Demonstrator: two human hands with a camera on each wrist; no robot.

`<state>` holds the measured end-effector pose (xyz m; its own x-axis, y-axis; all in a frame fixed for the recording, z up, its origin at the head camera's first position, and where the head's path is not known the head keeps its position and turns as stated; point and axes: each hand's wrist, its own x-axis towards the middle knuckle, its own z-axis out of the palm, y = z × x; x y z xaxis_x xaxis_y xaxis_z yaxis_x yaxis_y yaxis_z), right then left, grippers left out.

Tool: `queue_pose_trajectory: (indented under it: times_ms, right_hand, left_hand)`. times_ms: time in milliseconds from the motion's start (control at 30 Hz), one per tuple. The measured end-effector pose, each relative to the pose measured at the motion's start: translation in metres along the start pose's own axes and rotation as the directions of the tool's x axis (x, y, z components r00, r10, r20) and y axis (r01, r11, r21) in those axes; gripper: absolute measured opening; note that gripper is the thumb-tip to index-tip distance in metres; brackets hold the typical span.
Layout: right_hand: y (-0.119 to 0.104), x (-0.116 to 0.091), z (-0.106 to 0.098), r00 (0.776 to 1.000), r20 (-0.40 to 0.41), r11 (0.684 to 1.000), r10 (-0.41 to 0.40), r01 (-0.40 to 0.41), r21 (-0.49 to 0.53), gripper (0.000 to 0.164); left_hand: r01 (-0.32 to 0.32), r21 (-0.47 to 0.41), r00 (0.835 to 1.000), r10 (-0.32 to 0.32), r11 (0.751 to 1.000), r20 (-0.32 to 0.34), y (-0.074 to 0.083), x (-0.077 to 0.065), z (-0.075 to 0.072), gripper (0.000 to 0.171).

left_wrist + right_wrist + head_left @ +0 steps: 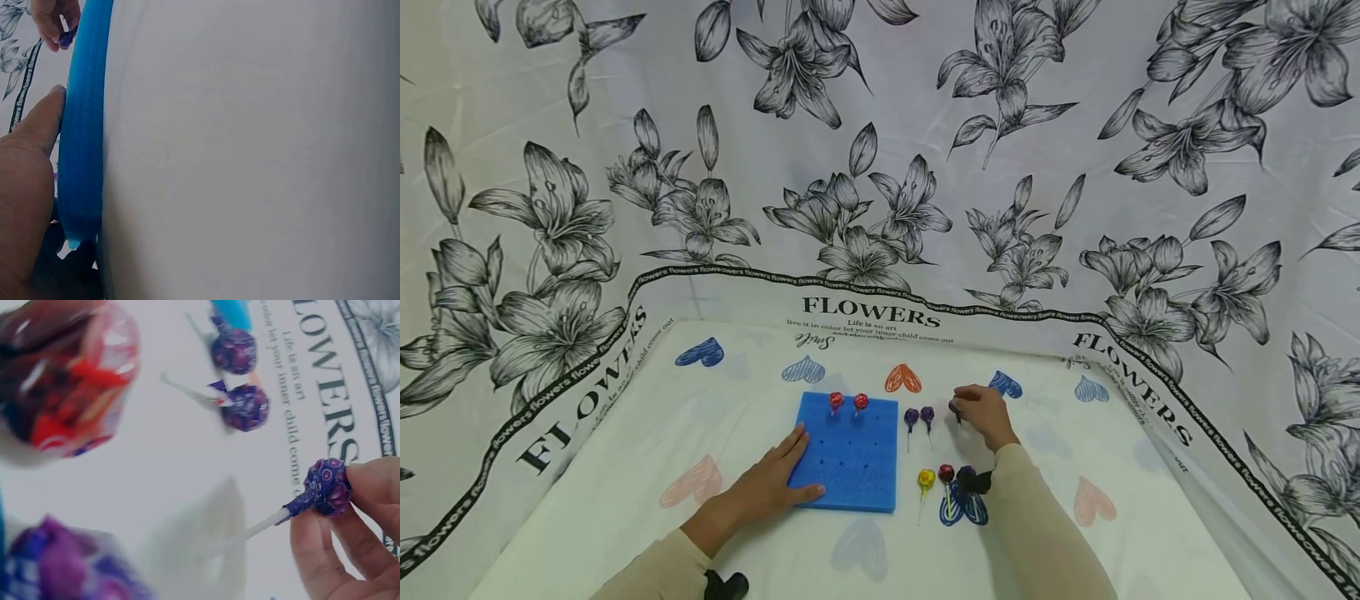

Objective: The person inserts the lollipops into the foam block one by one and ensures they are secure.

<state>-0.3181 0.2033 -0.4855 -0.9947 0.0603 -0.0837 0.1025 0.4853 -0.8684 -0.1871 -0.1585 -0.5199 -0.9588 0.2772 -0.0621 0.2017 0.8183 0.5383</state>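
Observation:
A blue foam block [850, 458] with rows of small holes lies flat on the table, two red lollipops [848, 403] standing in its far row. My left hand [767, 479] rests on the block's left side, fingers and thumb extended along it. In the right wrist view, my right hand [350, 544] pinches a purple lollipop [328, 487] by its wrapped head, its white stick pointing away from the fingers. Two more purple lollipops [919, 415] lie between the block and that hand.
Nearer me lie a yellow lollipop [926, 479] and a dark red lollipop [946, 474], close to the right wrist. A white cloth with printed hearts [902, 378] covers the table. Behind hangs a flower-printed curtain [865, 208]. A blurred purple wrapper [69, 569] looms in the right wrist view.

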Motion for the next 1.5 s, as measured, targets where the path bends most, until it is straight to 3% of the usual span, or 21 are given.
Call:
queue_pose_trajectory:
  times_ms: [200,500,833,1367,1500]
  right_hand:
    - [-0.013,-0.003,-0.008,0.999,-0.038,0.996,-0.031,0.034,0.084,0.029]
    - [-0.029,-0.012,-0.020,0.985,-0.100,0.962,-0.143,0.162,0.221,0.028]
    - [-0.065,-0.023,-0.028,0.938,-0.203,0.888,-0.281,0.335,0.315,0.019]
    - [-0.098,-0.042,-0.032,0.878,-0.230,0.793,-0.420,0.478,0.378,0.024]
    - [-0.107,-0.047,-0.031,0.854,-0.240,0.768,-0.461,0.519,0.375,0.024]
  left_hand:
    - [-0.002,0.000,1.000,0.002,1.000,0.000,-0.001,0.001,-0.001,0.104]
    - [0.006,-0.009,1.000,-0.006,1.000,0.002,0.000,0.000,-0.001,0.105]
    - [0.000,-0.002,1.000,0.000,1.000,-0.006,-0.001,0.001,-0.001,0.104]
    - [0.006,-0.006,1.000,-0.006,1.000,0.001,-0.002,0.000,0.001,0.104]
    - [0.010,-0.006,1.000,-0.010,1.000,0.000,-0.002,0.001,0.002,0.104]
